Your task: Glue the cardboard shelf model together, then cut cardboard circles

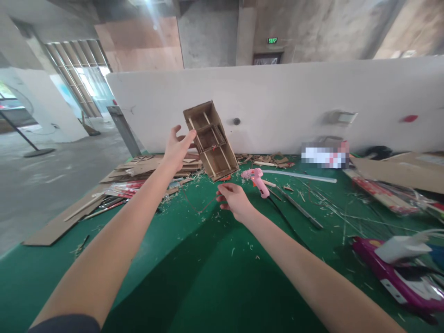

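Note:
My left hand grips a small open cardboard box by its left side, holding it tilted above the table. Thin wooden sticks run lengthwise inside the box, and a smaller cardboard compartment sits across its middle. Just below the box, my right hand is closed in a pinch. A thin brownish string hangs in a loop to the left and runs up to these fingers. Close to the right hand, a pink glue gun rests on the table with its cable trailing toward me.
Cardboard pieces and packaged sticks lie at the left of the green table. Behind the glue gun is a translucent tube; a metal rod lies nearer. A purple power strip with a white plug occupies the right. Scraps litter the surface.

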Motion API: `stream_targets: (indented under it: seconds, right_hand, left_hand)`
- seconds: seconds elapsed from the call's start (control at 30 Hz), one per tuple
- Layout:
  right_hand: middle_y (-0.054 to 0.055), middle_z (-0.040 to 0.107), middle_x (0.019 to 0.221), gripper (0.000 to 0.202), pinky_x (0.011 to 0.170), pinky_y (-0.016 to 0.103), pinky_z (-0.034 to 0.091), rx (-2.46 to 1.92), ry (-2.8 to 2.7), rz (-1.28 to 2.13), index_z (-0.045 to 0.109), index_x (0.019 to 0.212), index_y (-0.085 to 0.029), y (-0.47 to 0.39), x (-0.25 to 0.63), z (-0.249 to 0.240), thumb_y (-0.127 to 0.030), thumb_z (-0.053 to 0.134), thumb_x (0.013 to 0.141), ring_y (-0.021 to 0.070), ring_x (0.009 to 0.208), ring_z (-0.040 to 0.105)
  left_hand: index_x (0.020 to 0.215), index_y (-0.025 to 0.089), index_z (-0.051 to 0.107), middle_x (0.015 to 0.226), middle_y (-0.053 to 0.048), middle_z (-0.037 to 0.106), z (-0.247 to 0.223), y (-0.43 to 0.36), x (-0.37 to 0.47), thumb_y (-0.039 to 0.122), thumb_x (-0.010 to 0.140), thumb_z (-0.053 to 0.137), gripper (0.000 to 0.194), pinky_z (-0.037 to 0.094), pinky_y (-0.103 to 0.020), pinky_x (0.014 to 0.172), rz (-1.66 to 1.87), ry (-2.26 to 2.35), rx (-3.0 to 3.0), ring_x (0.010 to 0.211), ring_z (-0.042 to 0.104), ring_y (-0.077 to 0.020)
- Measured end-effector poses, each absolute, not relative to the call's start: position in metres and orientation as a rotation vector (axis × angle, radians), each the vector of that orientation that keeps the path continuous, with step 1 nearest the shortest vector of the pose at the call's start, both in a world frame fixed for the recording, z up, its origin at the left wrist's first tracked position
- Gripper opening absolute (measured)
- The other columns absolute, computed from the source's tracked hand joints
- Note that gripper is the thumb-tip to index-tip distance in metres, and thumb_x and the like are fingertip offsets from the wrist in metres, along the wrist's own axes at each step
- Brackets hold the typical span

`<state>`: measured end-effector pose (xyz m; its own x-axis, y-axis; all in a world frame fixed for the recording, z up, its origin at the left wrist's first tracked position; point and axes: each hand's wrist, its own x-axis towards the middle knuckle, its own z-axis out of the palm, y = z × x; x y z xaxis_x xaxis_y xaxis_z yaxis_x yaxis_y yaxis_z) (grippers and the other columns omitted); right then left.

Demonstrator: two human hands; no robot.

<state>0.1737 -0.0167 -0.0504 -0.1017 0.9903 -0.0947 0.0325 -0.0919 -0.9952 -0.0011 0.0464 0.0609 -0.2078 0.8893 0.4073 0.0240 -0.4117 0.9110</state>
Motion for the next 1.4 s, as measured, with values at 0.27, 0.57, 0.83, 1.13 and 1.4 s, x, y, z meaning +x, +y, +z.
stream_targets:
  seconds: [0.27,0.57,0.83,1.13,1.4]
  right_hand:
    - [0.000,0.057,0.080,0.008,0.036,0.018,0.048,-1.197,-1.247,1.249,0.061,0.083,-0.019,-0.006,0.175,-0.071,-0.026,0.060,0.083,0.0102,0.058,0.060]
    - [0.002,0.062,0.085,0.014,0.047,0.022,0.051,-1.243,-1.231,1.324,0.062,0.096,-0.014,0.014,0.179,-0.065,-0.026,0.059,0.091,0.0111,0.061,0.061]
    - [-0.005,0.062,0.064,0.022,0.051,0.025,0.054,-1.057,-1.122,1.511,0.054,0.094,-0.020,0.018,0.186,-0.067,-0.007,0.062,0.077,0.0101,0.049,0.058]
    - [-0.001,0.061,0.078,0.019,0.066,0.033,0.060,-1.134,-1.004,1.436,0.043,0.099,-0.024,0.013,0.200,-0.072,-0.011,0.041,0.086,0.0126,0.065,0.066]
    - [0.004,0.059,0.077,0.018,0.055,0.031,0.054,-1.416,-1.284,1.028,0.049,0.106,-0.021,0.015,0.207,-0.080,-0.032,0.040,0.094,0.0172,0.059,0.061]
  left_hand:
    - [0.134,0.025,0.034,0.115,-0.013,0.058,0.067,0.050,-0.018,0.054,0.076,0.069,0.074,0.061,-0.045,0.063,1.761,1.108,1.320,0.087,0.068,-0.0265]
    - [0.134,0.024,0.038,0.106,-0.011,0.062,0.051,0.044,-0.021,0.054,0.072,0.072,0.077,0.059,-0.032,0.050,1.670,1.066,1.462,0.075,0.066,-0.0205]
    - [0.137,0.024,0.036,0.103,-0.008,0.065,0.038,0.025,-0.016,0.049,0.072,0.074,0.079,0.055,-0.019,0.049,1.624,0.944,1.869,0.071,0.066,-0.0136]
    - [0.137,0.027,0.034,0.108,-0.008,0.061,0.032,0.016,-0.017,0.041,0.075,0.072,0.074,0.055,-0.017,0.055,1.623,0.944,2.041,0.087,0.068,-0.0173]
    - [0.139,0.029,0.033,0.112,-0.009,0.058,0.020,0.012,-0.011,0.037,0.074,0.074,0.077,0.056,-0.018,0.056,1.576,1.032,2.030,0.093,0.066,-0.0188]
